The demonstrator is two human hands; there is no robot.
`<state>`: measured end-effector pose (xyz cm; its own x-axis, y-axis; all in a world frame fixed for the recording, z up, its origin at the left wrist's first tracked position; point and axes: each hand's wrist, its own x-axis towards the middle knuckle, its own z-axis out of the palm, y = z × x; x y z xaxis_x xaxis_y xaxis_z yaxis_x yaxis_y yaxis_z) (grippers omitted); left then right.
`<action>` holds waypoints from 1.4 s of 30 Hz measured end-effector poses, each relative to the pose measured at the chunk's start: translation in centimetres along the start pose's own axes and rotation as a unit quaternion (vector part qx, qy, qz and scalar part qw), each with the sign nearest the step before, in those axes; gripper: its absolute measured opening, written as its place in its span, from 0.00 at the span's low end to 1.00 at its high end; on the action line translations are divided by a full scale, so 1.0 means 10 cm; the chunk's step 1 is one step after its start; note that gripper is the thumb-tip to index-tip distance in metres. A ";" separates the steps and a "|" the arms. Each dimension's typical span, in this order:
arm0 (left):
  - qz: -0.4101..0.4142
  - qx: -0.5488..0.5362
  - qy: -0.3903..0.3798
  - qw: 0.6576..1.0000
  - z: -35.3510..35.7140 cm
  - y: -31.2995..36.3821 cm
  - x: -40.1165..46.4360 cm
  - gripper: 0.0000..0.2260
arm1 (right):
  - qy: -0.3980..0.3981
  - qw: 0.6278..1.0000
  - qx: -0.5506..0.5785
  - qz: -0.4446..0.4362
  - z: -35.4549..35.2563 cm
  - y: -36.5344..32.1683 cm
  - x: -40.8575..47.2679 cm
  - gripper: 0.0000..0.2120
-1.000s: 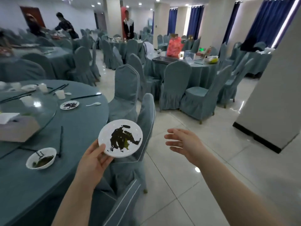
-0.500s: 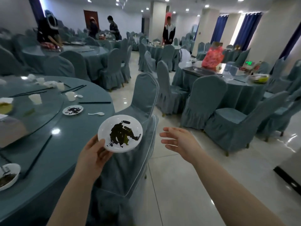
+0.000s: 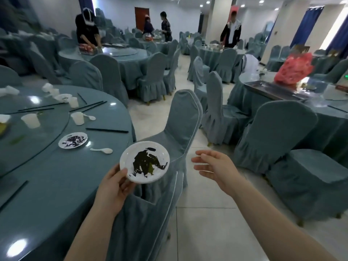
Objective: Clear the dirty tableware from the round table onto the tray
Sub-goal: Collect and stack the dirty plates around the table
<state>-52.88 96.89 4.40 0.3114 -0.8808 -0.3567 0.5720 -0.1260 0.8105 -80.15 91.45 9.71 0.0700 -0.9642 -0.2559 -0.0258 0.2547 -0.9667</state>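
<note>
Blue-draped round counter [image 3: 56, 176] sits at our left, with cups and chopsticks on it. Our left hand [image 3: 113, 187] pinches a dirty white plate [image 3: 144, 162] by its rim above a chair back [image 3: 180, 125]; our right hand [image 3: 216, 166] hovers beside it, fingers [image 3: 199, 153] spread and relaxed.

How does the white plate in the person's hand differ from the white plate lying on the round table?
The held white plate is gripped at its rim by the left hand, tilted in the air; the other white plate lies flat on the blue-green round table. Both are round and smeared dark.
</note>
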 end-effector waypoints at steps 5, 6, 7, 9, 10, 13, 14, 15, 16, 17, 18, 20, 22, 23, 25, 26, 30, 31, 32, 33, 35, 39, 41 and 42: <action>0.012 -0.027 0.079 0.996 0.45 -0.28 0.48 0.11 | -0.078 0.997 -0.021 -0.020 -0.20 -0.20 1.12 0.08; 0.017 -0.040 0.103 0.994 0.51 -0.30 0.54 0.10 | -0.097 0.995 -0.020 -0.017 -0.19 -0.24 1.33 0.08; 0.023 -0.054 0.127 0.990 0.56 -0.30 0.61 0.10 | -0.118 0.993 -0.019 -0.012 -0.17 -0.28 1.54 0.08; 0.045 -0.068 0.173 0.982 0.64 -0.26 0.72 0.09 | -0.163 0.986 -0.024 -0.004 -0.04 -0.35 1.92 0.08; 0.058 -0.069 0.191 0.977 0.66 -0.21 0.77 0.09 | -0.184 0.983 -0.025 0.004 0.07 -0.38 2.09 0.07; 0.099 -0.088 0.232 0.964 0.69 -0.04 0.92 0.11 | -0.251 0.967 -0.028 0.021 0.50 -0.45 2.47 0.07; 0.112 -0.097 0.251 0.957 0.66 0.04 0.97 0.11 | -0.278 0.960 -0.034 0.025 0.68 -0.46 2.58 0.07; 0.118 -0.103 0.265 0.951 0.63 0.10 1.02 0.11 | -0.294 0.954 -0.043 0.024 0.82 -0.47 2.65 0.07; 0.123 -0.110 0.278 0.946 0.60 0.13 1.06 0.11 | -0.308 0.950 -0.054 0.019 0.93 -0.47 2.70 0.07; 0.136 -0.122 0.290 0.939 0.54 0.18 1.12 0.11 | -0.327 0.943 -0.064 0.017 1.07 -0.48 2.77 0.07; 0.148 -0.129 0.297 0.935 0.48 0.23 1.18 0.11 | -0.337 0.939 -0.069 0.020 1.21 -0.48 2.84 0.07; 0.152 -0.139 0.310 0.928 0.38 0.32 1.31 0.12 | -0.347 0.935 -0.074 0.026 1.45 -0.48 3.01 0.07; 0.159 -0.157 0.332 0.916 0.30 0.37 1.41 0.11 | -0.364 0.927 -0.089 0.023 1.64 -0.47 3.18 0.07; 0.164 -0.166 0.341 0.911 0.27 0.39 1.44 0.10 | -0.367 0.925 -0.100 0.024 1.73 -0.45 3.26 0.06; 0.173 -0.180 0.358 0.900 0.21 0.44 1.47 0.08 | -0.372 0.921 -0.115 0.028 1.90 -0.41 3.40 0.06; 0.178 -0.182 0.368 0.894 0.19 0.47 1.47 0.08 | -0.377 0.918 -0.116 0.038 1.97 -0.40 3.46 0.06; 0.214 -0.177 0.395 0.876 0.07 0.60 1.53 0.08 | -0.414 0.897 -0.138 0.069 2.38 -0.29 3.74 0.05; 0.227 -0.180 0.403 0.868 0.04 0.63 1.55 0.08 | -0.423 0.892 -0.144 0.070 2.51 -0.26 3.83 0.05; 0.238 -0.185 0.411 0.860 0.01 0.65 1.57 0.08 | -0.430 0.887 -0.150 0.071 2.65 -0.22 3.92 0.05; 0.243 -0.190 0.422 0.852 -0.02 0.67 1.61 0.08 | -0.435 0.884 -0.156 0.076 2.78 -0.17 4.02 0.04; 0.242 -0.195 0.456 0.834 -0.06 0.67 1.70 0.09 | -0.442 0.875 -0.174 0.090 3.02 -0.03 4.20 0.03; 0.244 -0.189 0.505 0.806 -0.07 0.62 1.89 0.11 | -0.471 0.847 -0.204 0.140 3.48 0.32 4.53 0.03; 0.238 -0.193 0.533 0.789 -0.05 0.54 2.00 0.12 | -0.484 0.829 -0.235 0.152 3.72 0.47 4.67 0.03; 0.237 -0.198 0.546 0.779 -0.03 0.50 2.05 0.12 | -0.493 0.819 -0.248 0.157 3.84 0.55 4.72 0.04</action>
<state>-43.38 78.33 0.95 0.8946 0.1547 -0.4193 0.3187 0.4368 0.8412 -38.72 50.15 -7.94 0.7467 -0.2667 -0.6093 -0.5821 0.1811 -0.7927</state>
